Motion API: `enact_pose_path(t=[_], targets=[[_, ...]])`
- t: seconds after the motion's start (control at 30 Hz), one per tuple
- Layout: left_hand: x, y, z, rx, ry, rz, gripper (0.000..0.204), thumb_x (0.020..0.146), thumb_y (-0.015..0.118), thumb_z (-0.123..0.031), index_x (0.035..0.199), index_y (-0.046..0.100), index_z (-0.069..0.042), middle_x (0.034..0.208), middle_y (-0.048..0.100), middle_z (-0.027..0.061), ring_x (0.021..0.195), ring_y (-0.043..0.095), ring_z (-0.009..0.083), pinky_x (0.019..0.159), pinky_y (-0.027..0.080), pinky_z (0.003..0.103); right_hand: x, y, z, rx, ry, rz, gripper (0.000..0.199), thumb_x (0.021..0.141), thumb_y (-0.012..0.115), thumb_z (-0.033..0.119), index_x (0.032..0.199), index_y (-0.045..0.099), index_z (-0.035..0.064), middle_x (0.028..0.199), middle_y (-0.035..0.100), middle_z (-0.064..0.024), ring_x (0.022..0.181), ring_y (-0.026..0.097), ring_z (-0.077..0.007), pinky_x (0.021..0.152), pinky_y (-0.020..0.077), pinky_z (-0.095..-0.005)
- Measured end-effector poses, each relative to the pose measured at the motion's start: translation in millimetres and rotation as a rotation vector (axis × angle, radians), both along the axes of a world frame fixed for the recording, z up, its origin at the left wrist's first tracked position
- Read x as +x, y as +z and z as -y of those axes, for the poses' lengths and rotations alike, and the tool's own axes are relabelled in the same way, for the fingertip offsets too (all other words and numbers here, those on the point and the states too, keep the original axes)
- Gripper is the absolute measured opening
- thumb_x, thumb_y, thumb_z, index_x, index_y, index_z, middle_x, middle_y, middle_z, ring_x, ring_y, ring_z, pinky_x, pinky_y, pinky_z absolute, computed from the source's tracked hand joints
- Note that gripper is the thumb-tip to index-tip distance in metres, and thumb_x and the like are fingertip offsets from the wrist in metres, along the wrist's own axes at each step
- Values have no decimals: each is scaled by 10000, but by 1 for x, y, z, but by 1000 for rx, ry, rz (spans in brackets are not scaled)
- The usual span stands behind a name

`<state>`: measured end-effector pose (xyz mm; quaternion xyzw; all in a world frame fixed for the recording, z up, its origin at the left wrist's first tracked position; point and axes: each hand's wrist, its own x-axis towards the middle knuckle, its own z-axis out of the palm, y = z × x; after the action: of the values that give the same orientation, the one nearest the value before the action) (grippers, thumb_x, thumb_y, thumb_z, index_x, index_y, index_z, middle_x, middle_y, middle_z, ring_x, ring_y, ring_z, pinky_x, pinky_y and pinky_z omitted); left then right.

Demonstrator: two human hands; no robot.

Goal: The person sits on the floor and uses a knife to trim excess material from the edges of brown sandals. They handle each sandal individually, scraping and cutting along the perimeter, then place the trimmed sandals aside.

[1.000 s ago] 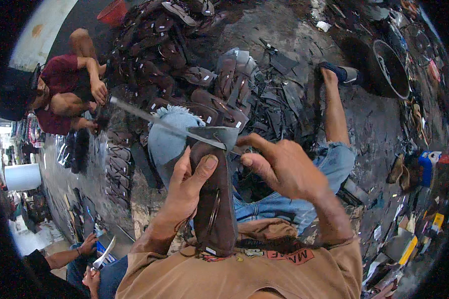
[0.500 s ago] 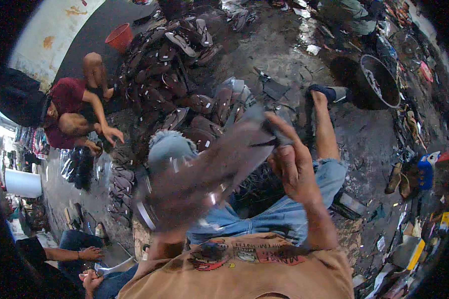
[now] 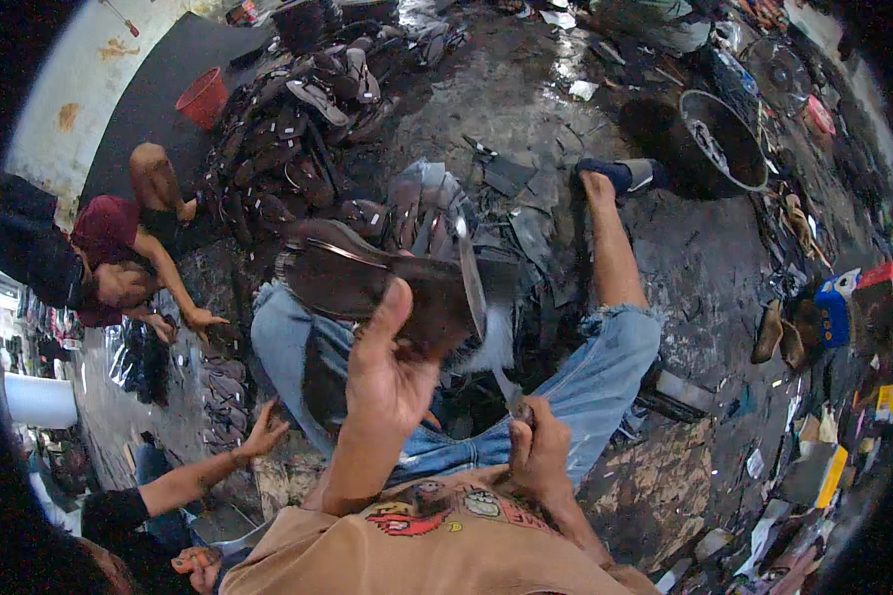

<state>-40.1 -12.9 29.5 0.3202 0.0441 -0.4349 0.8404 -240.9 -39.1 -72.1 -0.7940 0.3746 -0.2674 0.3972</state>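
My left hand (image 3: 392, 372) grips a dark brown sandal (image 3: 342, 281), thumb on top and fingers curled beneath. The sandal lies nearly crosswise above my lap, and a thin pale edge curves round its right end. My right hand (image 3: 539, 446) is closed around a knife (image 3: 506, 385) near my right thigh. Its narrow grey blade points up toward the sandal's right end; blur there hides whether the two touch. Beyond my knees lies a large heap of similar brown sandals (image 3: 278, 149).
A person in a maroon shirt (image 3: 104, 233) sits at the left; another person's arm (image 3: 193, 481) reaches in at lower left. A red bucket (image 3: 200, 97) stands by the heap. At right are a round tub (image 3: 762, 188), a pair of brown shoes (image 3: 779, 335) and scattered scraps.
The sandal has turned and moved away from my chest, so my left hand now shows. My right hand has dropped from its far end toward my lap. The lower-left person's arm has reached forward.
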Motion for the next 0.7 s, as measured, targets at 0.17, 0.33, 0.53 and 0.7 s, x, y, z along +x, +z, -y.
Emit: enact_pose_path(t=[0.17, 0.33, 0.53, 0.7], targets=[[-7, -29, -28, 120, 15, -34, 360, 919, 702, -109, 1265, 610, -72, 1184, 692, 88, 1058, 688, 249, 970, 555, 444, -9, 13, 19, 54, 84, -89, 328, 992, 581, 375, 1026, 601, 49, 778, 646, -172, 681, 637, -413, 583, 468, -483], [-8, -37, -48, 214, -85, 64, 372, 922, 668, -91, 1285, 596, -57, 1175, 688, 94, 1077, 678, 261, 1001, 535, 455, -7, 43, 46, 65, 282, -214, 334, 984, 591, 377, 1038, 566, 49, 769, 648, -199, 695, 630, -439, 573, 454, -511], [-12, -43, -60, 229, -78, 157, 469, 882, 649, 53, 1328, 547, -47, 1199, 672, 100, 1089, 674, 240, 996, 547, 422, 4, 60, 55, 114, 405, -280, 334, 991, 575, 381, 1019, 557, 49, 722, 636, -220, 694, 631, -449, 573, 453, -536], [-9, -75, -84, 393, -34, 189, 519, 858, 677, 63, 1348, 533, -33, 1229, 656, 119, 1108, 655, 228, 1013, 524, 387, 13, 60, 61, 141, 527, -310, 338, 992, 568, 387, 1045, 564, 53, 725, 640, -225, 708, 630, -453, 603, 465, -542]])
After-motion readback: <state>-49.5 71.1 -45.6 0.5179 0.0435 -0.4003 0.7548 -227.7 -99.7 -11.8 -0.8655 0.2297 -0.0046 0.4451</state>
